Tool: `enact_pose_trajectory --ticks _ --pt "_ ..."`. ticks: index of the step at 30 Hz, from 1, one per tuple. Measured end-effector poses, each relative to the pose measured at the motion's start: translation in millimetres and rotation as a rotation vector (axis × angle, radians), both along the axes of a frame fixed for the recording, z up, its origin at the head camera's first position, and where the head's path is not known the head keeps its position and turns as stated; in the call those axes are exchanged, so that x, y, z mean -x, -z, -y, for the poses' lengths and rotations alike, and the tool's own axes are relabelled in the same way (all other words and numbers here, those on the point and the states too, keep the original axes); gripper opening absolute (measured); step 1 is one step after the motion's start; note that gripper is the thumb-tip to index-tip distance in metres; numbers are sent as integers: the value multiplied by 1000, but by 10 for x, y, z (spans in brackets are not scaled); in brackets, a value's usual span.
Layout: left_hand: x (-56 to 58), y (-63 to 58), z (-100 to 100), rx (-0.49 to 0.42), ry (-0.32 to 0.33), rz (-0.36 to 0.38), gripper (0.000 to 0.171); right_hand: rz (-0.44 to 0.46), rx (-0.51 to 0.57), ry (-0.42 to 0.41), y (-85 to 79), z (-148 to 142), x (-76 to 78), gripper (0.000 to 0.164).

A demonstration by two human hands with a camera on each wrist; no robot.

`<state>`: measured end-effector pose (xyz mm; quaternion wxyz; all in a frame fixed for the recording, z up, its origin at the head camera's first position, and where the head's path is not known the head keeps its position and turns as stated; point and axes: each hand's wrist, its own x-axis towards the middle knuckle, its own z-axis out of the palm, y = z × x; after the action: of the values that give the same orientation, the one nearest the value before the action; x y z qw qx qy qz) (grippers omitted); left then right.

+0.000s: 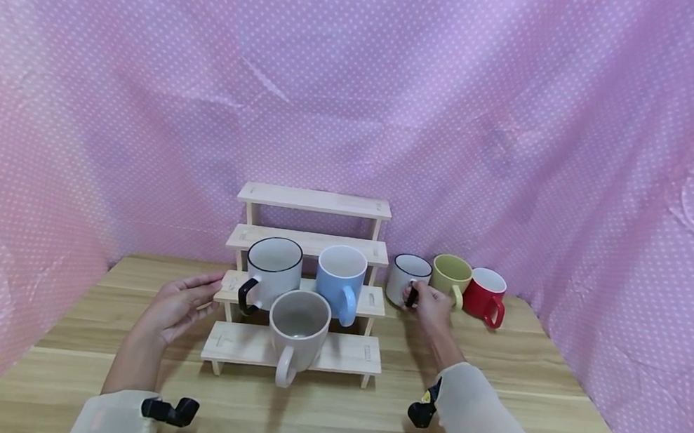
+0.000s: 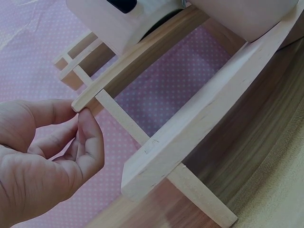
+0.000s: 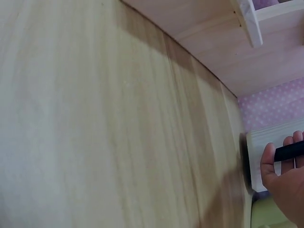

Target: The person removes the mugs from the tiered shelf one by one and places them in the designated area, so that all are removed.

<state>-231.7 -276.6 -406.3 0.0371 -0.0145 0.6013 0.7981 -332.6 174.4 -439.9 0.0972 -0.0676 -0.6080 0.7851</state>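
The wooden tabletop (image 1: 235, 430) is topped by a stepped stand (image 1: 312, 244) and, to the right, a yellow-green mug (image 1: 446, 278) and a red mug (image 1: 480, 301); the held white mug's (image 1: 400, 283) contact with it is unclear. A second white mug (image 1: 274, 281) and a blue mug (image 1: 332, 287) are borne by the second-lowest step (image 1: 373, 301), a beige mug (image 1: 298, 331) by the lowest.

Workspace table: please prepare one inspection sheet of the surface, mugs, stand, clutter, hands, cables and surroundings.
Surface: wood-grain table.
Job's things: wooden stand; left white mug and blue mug on second-lowest step, beige mug on bottom step; right white mug, green mug and red mug right of the stand.
Clutter: nothing seen.
Hands: left hand pinches the second-lowest step's end; right hand holds the right white mug's black handle.
Cables: nothing seen.
Surroundings: pink dotted cloth.
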Motion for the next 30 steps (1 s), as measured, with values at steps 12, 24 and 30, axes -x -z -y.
enact_pose_trajectory --ticks 12,24,30 --pt "8 2 -3 -13 8 2 22 65 -68 -43 21 -61 -9 23" --pt "3 -20 15 -22 7 16 21 86 -107 -210 56 -192 7 28" --pt "4 -15 5 -8 9 16 22 109 -105 -233 10 -245 13 27"
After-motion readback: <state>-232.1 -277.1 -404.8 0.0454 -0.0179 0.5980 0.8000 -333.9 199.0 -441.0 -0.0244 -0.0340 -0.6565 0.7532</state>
